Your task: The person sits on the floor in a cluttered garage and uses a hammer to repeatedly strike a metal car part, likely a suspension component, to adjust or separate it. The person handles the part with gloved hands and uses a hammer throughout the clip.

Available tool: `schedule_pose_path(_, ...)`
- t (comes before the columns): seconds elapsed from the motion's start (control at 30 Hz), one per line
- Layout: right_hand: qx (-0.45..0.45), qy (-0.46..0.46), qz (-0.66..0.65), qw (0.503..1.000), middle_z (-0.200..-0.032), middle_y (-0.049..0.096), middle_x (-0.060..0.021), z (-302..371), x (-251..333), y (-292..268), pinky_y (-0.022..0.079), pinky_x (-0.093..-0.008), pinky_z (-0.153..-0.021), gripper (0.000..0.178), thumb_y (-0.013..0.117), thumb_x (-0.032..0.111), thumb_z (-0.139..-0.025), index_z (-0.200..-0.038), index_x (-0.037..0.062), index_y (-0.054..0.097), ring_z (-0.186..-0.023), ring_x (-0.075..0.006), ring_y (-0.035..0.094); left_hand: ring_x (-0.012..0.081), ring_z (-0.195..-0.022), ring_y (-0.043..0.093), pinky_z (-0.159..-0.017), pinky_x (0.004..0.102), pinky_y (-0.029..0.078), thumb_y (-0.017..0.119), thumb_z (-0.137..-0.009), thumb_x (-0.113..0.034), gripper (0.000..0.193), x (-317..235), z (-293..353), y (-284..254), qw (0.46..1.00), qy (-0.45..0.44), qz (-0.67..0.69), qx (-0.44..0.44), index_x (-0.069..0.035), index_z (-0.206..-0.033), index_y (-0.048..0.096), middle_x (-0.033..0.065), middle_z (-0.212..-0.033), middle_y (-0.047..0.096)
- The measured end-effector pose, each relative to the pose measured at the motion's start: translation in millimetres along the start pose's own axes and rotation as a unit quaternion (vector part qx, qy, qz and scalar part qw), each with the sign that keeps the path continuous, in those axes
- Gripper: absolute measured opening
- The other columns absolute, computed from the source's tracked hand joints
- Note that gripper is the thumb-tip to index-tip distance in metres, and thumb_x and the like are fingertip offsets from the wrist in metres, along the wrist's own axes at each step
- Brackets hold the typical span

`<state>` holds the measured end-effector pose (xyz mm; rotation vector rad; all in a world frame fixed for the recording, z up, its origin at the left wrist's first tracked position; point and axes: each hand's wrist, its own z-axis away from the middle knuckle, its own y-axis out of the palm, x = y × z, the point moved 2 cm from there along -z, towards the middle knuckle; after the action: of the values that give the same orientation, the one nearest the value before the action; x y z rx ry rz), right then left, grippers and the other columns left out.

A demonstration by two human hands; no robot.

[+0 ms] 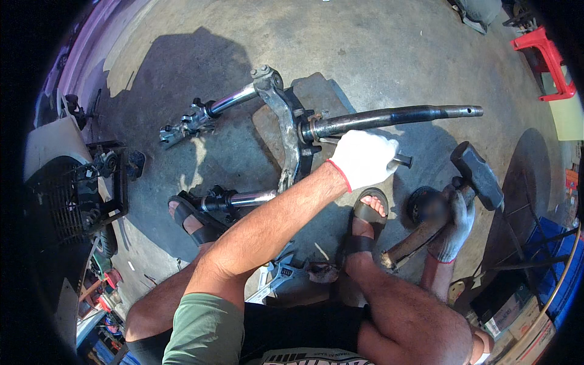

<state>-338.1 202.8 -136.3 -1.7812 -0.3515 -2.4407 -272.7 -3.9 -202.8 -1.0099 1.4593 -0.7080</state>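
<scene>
A motorcycle front fork assembly lies on the floor before me, with its triple clamp (285, 125), a chrome fork tube (234, 100) and a long dark steering stem (389, 115) pointing right. My left hand (363, 158), in a white glove, is closed around a steel chisel (404, 160). The chisel's blunt end sticks out on the right, its other end reaching the ring at the stem's base. On the right, my gloved right hand (457, 222) grips a sledgehammer by its wooden handle (413, 243), close below the dark steel head (477, 173). The hammer head is apart from the chisel.
My sandalled feet flank the fork's lower leg (252, 198). A flat slab (316, 94) lies beneath the clamp. An adjustable wrench (280, 277) lies between my legs; a round dark part (423, 204) is by the hammer. A red plastic stool (544, 67) stands far right.
</scene>
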Motion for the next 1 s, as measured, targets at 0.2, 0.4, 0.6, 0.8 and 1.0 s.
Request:
schedule_pose_path(0.2,0.023,0.063,0.104,0.992,-0.080,0.060,-0.0084,2,-10,1,0.052,-0.0287,-0.053,0.023,0.061,0.012,-0.090,-0.107,-0.0013,0.055,-0.061,-0.0169,0.061,0.0294,-0.068,0.069,-0.056,0.0413,0.053,0.067,-0.085,-0.032,0.026,0,-4,2,1.000,-0.009,-0.004,-0.010,-0.007,-0.091,0.068,0.0114,-0.076,0.068)
schedule_pose_path(0.4,0.030,0.094,0.112,0.989,-0.084,0.062,-0.0066,3,-20,5,0.051,-0.0287,-0.054,0.022,0.064,0.010,-0.089,-0.106,-0.0017,0.057,-0.062,-0.0157,0.060,0.0302,-0.067,0.069,-0.056,0.0422,0.053,0.068,-0.085,-0.034,0.028,1,-5,3,1.000,-0.009,-0.012,-0.002,-0.007,-0.092,0.067,0.0123,-0.074,0.068)
schedule_pose_path(0.6,-0.019,0.054,0.058,0.997,-0.078,0.060,-0.0081,7,-8,4,0.051,-0.0287,-0.053,0.015,0.061,0.010,-0.090,-0.100,0.0002,0.056,-0.059,-0.0172,0.060,0.0316,-0.065,0.068,-0.056,0.0432,0.053,0.068,-0.085,-0.034,0.029,3,-3,6,1.000,-0.021,-0.013,0.002,-0.007,-0.094,0.068,0.0127,-0.073,0.067)
schedule_pose_path(0.8,0.067,0.106,0.118,0.985,-0.079,0.061,-0.0066,8,-19,8,0.051,-0.0288,-0.052,0.019,0.063,0.009,-0.089,-0.104,-0.0011,0.057,-0.059,-0.0155,0.060,0.0314,-0.065,0.068,-0.055,0.0428,0.053,0.068,-0.085,-0.035,0.030,2,-7,2,1.000,-0.020,-0.006,-0.019,-0.006,-0.093,0.068,0.0122,-0.072,0.067)
schedule_pose_path(1.0,-0.007,0.045,0.097,0.994,-0.076,0.060,-0.0081,5,-4,6,0.049,-0.0291,-0.049,0.015,0.060,0.012,-0.090,-0.098,0.0004,0.055,-0.056,-0.0168,0.058,0.0310,-0.065,0.068,-0.055,0.0417,0.053,0.071,-0.084,-0.036,0.031,1,-7,-3,0.999,-0.032,0.003,0.002,-0.006,-0.090,0.066,0.0123,-0.071,0.066)
